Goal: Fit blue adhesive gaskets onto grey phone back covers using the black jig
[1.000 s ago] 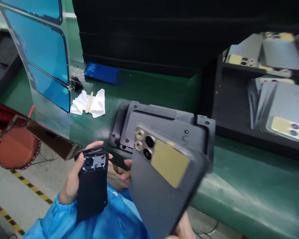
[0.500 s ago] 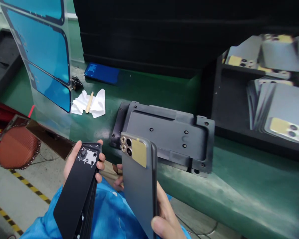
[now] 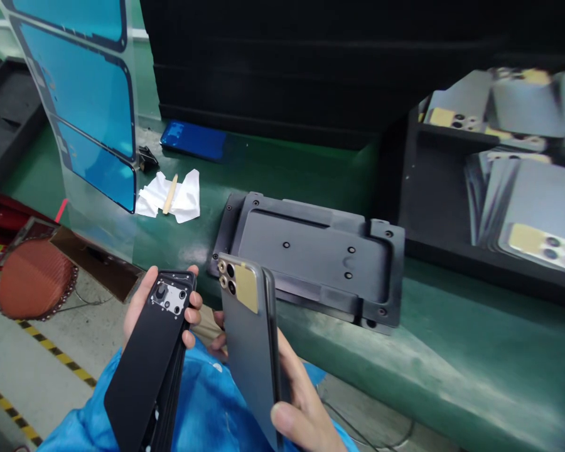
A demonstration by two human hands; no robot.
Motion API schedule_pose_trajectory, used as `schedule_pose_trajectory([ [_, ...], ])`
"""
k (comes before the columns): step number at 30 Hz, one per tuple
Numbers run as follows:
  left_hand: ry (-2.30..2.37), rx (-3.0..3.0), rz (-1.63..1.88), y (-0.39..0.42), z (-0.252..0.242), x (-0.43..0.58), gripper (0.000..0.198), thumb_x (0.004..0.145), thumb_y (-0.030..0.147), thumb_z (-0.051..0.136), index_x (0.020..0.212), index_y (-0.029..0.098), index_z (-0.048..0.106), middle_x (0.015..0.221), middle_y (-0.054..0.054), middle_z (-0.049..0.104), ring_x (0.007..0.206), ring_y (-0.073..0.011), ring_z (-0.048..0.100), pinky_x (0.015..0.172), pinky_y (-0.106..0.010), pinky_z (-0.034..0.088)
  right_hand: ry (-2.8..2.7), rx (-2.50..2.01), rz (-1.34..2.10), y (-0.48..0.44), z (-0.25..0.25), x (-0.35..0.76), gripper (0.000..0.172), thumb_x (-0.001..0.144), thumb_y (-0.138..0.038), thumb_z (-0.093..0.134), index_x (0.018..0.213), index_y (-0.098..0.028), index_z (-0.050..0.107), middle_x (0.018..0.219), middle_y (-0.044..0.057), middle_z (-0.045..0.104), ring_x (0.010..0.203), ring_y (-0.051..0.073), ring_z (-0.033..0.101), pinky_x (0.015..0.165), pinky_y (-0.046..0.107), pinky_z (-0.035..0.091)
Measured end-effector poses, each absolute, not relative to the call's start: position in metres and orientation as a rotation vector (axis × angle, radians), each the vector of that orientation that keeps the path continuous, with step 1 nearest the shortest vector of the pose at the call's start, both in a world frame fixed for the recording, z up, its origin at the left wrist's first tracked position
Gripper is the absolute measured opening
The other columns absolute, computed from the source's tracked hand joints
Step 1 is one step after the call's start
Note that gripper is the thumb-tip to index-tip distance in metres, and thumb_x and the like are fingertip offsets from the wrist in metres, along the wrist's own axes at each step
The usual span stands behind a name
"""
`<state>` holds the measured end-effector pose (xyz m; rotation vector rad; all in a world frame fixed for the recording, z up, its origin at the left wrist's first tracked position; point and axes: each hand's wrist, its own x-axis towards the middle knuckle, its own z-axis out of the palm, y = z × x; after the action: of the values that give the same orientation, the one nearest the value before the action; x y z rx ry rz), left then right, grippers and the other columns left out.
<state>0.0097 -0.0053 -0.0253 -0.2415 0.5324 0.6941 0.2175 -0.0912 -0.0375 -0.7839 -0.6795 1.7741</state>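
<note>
My left hand (image 3: pixel 191 314) is wrapped around a stack of black phone back covers (image 3: pixel 144 370), the top one showing a light camera plate. In my right hand (image 3: pixel 306 402) are grey phone back covers (image 3: pixel 249 351), held tilted, with camera rings and a yellow film patch at the upper end. At least two covers seem to lie together there; their exact number is hidden. Just beyond the grey covers, a dark fixture (image 3: pixel 315 251) with a phone-shaped recess lies on the green bench (image 3: pixel 475 351).
At the right, a black tray (image 3: pixel 433 188) holds several grey covers (image 3: pixel 546 194). White paper (image 3: pixel 188 194) with a wooden stick (image 3: pixel 170 193) and a blue-filmed phone-shaped piece (image 3: pixel 193 139) lie at the back. A sheet of blue adhesives (image 3: pixel 85 94) hangs left, near a black clip (image 3: pixel 147 158).
My right hand has shifted slightly left with the grey covers, turning them a little more edge-on. The black stack in my left hand stays almost where it was.
</note>
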Motion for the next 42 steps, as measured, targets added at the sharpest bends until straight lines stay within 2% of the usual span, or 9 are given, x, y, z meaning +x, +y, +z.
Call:
schedule_pose_trajectory([
  [4, 0.526, -0.172, 0.671, -0.001, -0.018, 0.012, 0.051, 0.092, 0.06, 0.059, 0.131, 0.028, 0.061, 0.079, -0.002, 0.067, 0.059, -0.0121, 0.06, 0.05, -0.021, 0.047, -0.71, -0.785, 1.785, -0.09, -0.038, 0.217, 0.08, 0.079, -0.063, 0.075, 0.148, -0.032, 0.05, 0.152, 0.015, 0.054, 0.126, 0.04, 0.063, 0.106, 0.062, 0.051],
  [8, 0.589, -0.039, 0.764, -0.001, -0.004, 0.019, 0.05, 0.088, 0.056, 0.067, 0.122, 0.02, 0.067, 0.092, -0.008, 0.075, 0.076, -0.0185, 0.071, 0.064, -0.028, 0.058, -0.76, -0.783, 1.76, -0.088, -0.032, 0.218, 0.072, 0.084, -0.058, 0.075, 0.148, -0.039, 0.049, 0.153, 0.01, 0.054, 0.13, 0.038, 0.062, 0.107, 0.058, 0.051],
  [14, 0.921, 0.285, 1.08, -0.017, 0.004, 0.032, 0.073, 0.082, 0.054, 0.073, 0.146, 0.025, 0.053, 0.117, -0.008, 0.076, 0.098, -0.027, 0.074, 0.09, -0.039, 0.057, -1.103, -1.155, 1.55, -0.089, -0.024, 0.205, 0.074, 0.083, -0.038, 0.079, 0.148, -0.045, 0.044, 0.153, 0.005, 0.052, 0.136, 0.034, 0.056, 0.112, 0.053, 0.05],
  [21, 1.155, 0.379, 1.123, -0.025, 0.004, 0.044, 0.07, 0.074, 0.057, 0.085, 0.134, 0.03, 0.062, 0.11, -0.002, 0.077, 0.094, -0.0182, 0.072, 0.087, -0.025, 0.055, -1.322, -1.31, 1.576, -0.091, -0.026, 0.182, 0.079, 0.084, -0.028, 0.073, 0.154, -0.033, 0.039, 0.163, 0.009, 0.041, 0.15, 0.036, 0.041, 0.122, 0.057, 0.039],
  [26, 1.178, 0.425, 1.099, -0.026, 0.001, 0.047, 0.075, 0.072, 0.057, 0.086, 0.137, 0.03, 0.06, 0.108, -0.002, 0.076, 0.091, -0.0175, 0.071, 0.084, -0.025, 0.055, -1.271, -1.305, 1.619, -0.086, -0.031, 0.186, 0.08, 0.08, -0.028, 0.077, 0.152, -0.031, 0.043, 0.159, 0.01, 0.046, 0.146, 0.036, 0.045, 0.12, 0.056, 0.041],
  [29, 1.137, 0.355, 1.111, -0.022, 0.003, 0.047, 0.076, 0.075, 0.065, 0.079, 0.139, 0.028, 0.06, 0.105, -0.003, 0.077, 0.09, -0.019, 0.071, 0.081, -0.027, 0.056, -1.175, -1.234, 1.629, -0.083, -0.032, 0.192, 0.079, 0.076, -0.027, 0.078, 0.149, -0.029, 0.047, 0.154, 0.011, 0.052, 0.141, 0.036, 0.052, 0.115, 0.052, 0.048],
  [32, 1.039, 0.156, 1.064, -0.015, 0.003, 0.043, 0.064, 0.087, 0.069, 0.064, 0.135, 0.025, 0.064, 0.101, -0.005, 0.077, 0.086, -0.0215, 0.072, 0.077, -0.032, 0.059, -1.012, -1.08, 1.729, -0.085, -0.033, 0.201, 0.077, 0.081, -0.039, 0.078, 0.151, -0.029, 0.047, 0.152, 0.013, 0.054, 0.132, 0.035, 0.06, 0.103, 0.047, 0.058],
  [35, 0.935, -0.013, 1.009, -0.007, 0.0, 0.033, 0.059, 0.094, 0.069, 0.05, 0.129, 0.024, 0.066, 0.104, -0.009, 0.077, 0.082, -0.0249, 0.074, 0.073, -0.039, 0.062, -0.902, -0.973, 1.785, -0.089, -0.032, 0.212, 0.077, 0.083, -0.053, 0.076, 0.151, -0.03, 0.047, 0.15, 0.014, 0.057, 0.126, 0.037, 0.064, 0.098, 0.048, 0.059],
  [42, 0.939, -0.032, 1.146, -0.002, 0.001, 0.028, 0.063, 0.101, 0.064, 0.035, 0.119, 0.014, 0.07, 0.1, -0.014, 0.076, 0.083, -0.0219, 0.074, 0.071, -0.036, 0.064, -0.805, -0.921, 1.772, -0.092, -0.028, 0.224, 0.071, 0.083, -0.056, 0.076, 0.146, -0.034, 0.052, 0.145, 0.012, 0.06, 0.117, 0.035, 0.068, 0.093, 0.047, 0.061],
])
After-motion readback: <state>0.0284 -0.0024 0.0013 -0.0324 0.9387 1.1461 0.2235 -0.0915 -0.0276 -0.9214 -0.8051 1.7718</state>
